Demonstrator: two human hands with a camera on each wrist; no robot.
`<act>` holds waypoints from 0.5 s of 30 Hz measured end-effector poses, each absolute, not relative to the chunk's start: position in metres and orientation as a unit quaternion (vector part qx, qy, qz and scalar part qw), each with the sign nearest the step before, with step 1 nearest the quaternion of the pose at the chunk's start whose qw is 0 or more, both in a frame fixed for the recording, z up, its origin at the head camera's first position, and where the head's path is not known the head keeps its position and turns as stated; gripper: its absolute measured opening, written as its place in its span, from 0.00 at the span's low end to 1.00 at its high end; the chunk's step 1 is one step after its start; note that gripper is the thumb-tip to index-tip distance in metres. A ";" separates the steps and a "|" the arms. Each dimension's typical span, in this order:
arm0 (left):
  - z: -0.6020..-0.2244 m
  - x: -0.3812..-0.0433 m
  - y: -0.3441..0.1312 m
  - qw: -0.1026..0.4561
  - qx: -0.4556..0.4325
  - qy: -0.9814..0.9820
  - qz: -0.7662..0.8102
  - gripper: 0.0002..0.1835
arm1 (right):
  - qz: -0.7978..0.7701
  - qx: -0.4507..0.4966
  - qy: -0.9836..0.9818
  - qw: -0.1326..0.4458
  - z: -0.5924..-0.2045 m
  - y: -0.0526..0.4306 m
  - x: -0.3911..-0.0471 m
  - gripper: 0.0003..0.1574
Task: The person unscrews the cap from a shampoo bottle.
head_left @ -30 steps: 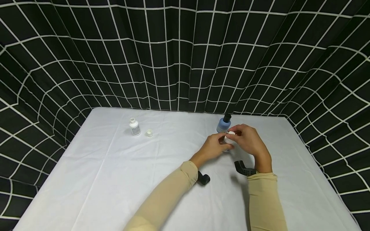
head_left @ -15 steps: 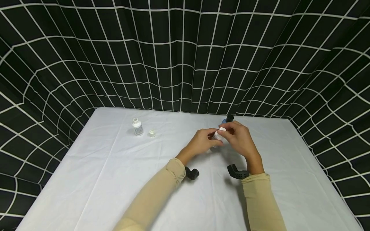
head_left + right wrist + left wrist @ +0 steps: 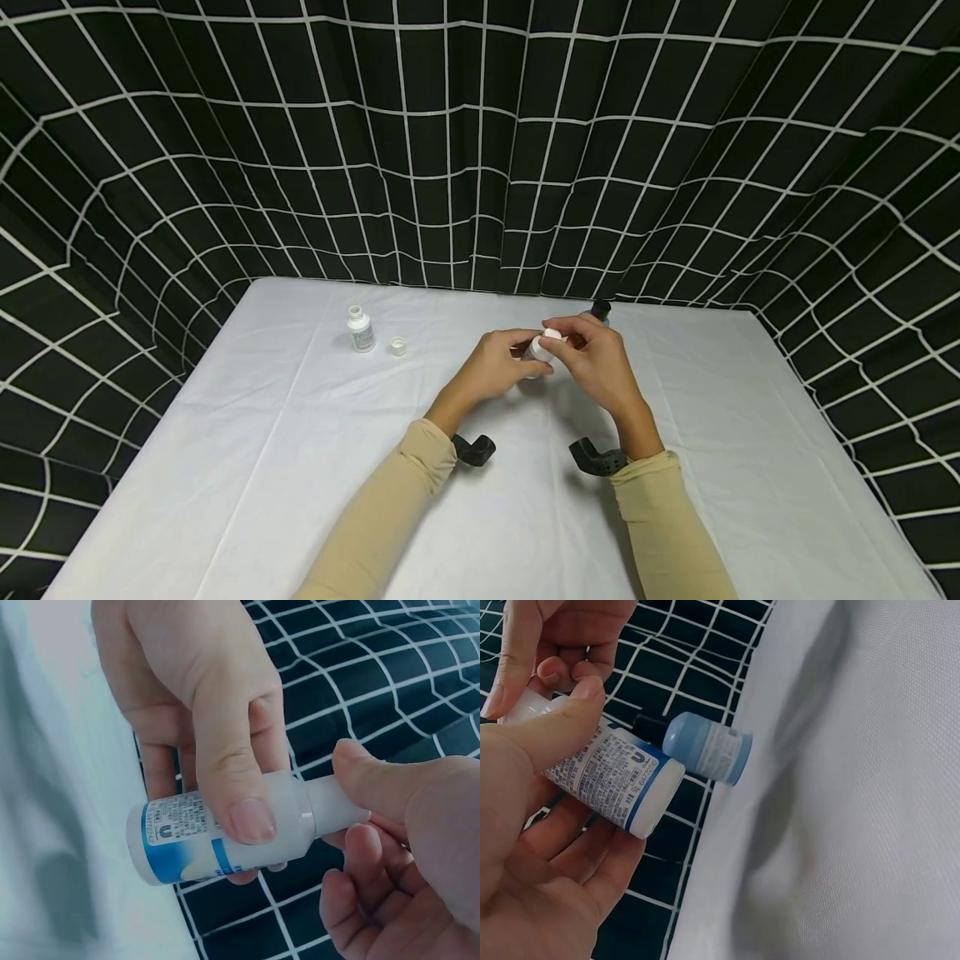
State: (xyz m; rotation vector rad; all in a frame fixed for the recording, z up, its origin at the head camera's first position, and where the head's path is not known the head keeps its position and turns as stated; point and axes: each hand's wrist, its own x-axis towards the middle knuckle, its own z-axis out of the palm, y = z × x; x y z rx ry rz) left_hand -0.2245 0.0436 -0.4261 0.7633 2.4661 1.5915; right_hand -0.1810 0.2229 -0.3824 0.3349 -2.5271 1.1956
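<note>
My left hand grips a small white bottle with a blue-edged printed label, its thumb and fingers round the body. The bottle lies tilted above the table, as the right wrist view also shows. With thumb and fingers, my right hand pinches the white cap at the bottle's neck. Whether the cap is tight or loose cannot be seen. To the left stands a second white bottle, upright with its neck uncovered. A small white cap lies beside it, hollow side up.
Behind my right hand stands a blue bottle with a black top, partly hidden in the head view. White cloth covers the table. A black curtain with a white grid closes off the back and sides.
Both hands have moved left together, carrying the white bottle away from the blue one. The right hand keeps its pinch on the cap. The head view has shifted slightly.
</note>
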 end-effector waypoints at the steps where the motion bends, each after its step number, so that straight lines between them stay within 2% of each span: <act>1: -0.426 -0.224 0.043 0.052 0.250 0.813 0.523 0.24 | 0.421 0.117 -0.884 0.166 -0.383 0.222 -0.181 0.17; 15: -0.404 -0.214 0.028 0.028 0.251 0.818 0.518 0.22 | 0.494 0.066 -0.835 0.234 -0.381 0.198 -0.174 0.17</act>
